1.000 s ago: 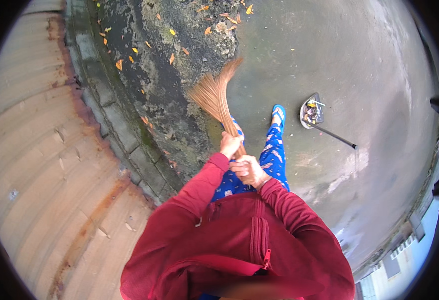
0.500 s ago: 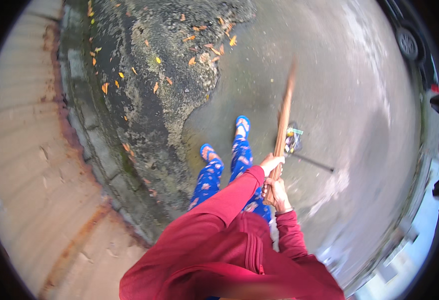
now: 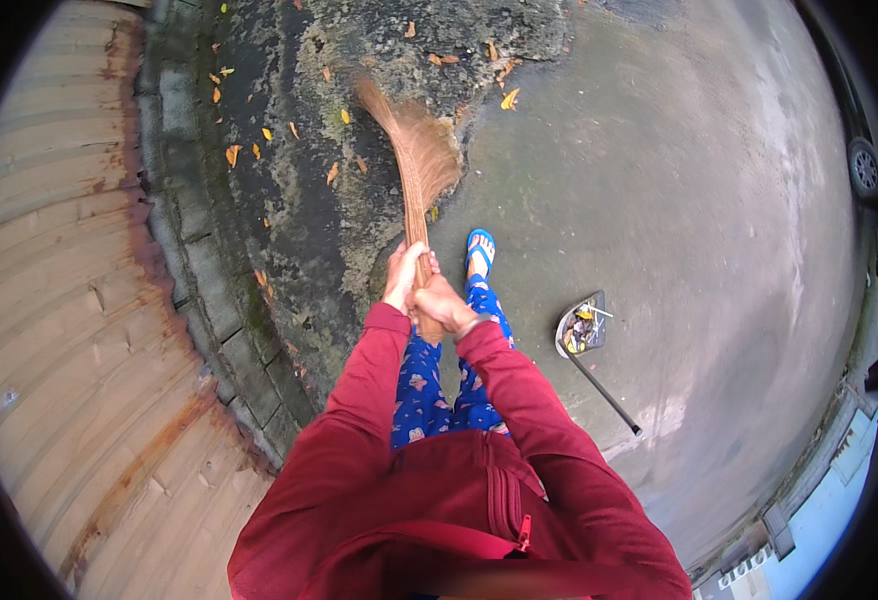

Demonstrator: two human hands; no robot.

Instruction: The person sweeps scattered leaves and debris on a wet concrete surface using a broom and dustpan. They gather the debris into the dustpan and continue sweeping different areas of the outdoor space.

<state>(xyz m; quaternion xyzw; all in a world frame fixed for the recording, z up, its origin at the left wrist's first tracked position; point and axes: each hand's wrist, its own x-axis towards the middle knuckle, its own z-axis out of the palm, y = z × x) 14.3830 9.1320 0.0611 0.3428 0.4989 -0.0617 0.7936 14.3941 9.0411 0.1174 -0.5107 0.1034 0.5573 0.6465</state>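
Both hands grip the bundled handle of a straw broom [image 3: 417, 165] in front of me. My left hand [image 3: 403, 272] holds it higher up, my right hand [image 3: 443, 303] just below and closer to my body. The broom's fanned bristles reach forward onto dark, damp ground strewn with several orange and yellow fallen leaves [image 3: 231, 153]. Red sleeves cover my arms, and a blue sandal [image 3: 479, 250] shows on my foot beside the broom.
A long-handled dustpan [image 3: 583, 328] holding scraps lies on the grey concrete to my right. A mossy stone kerb [image 3: 214, 290] and a ribbed, rust-stained wall [image 3: 59, 300] run along my left. A vehicle wheel [image 3: 864, 165] sits at the far right edge.
The broom swung from my right side back to the front left, its bristles now down on the leafy dark patch. My feet and view shifted, so the dustpan sits further right.
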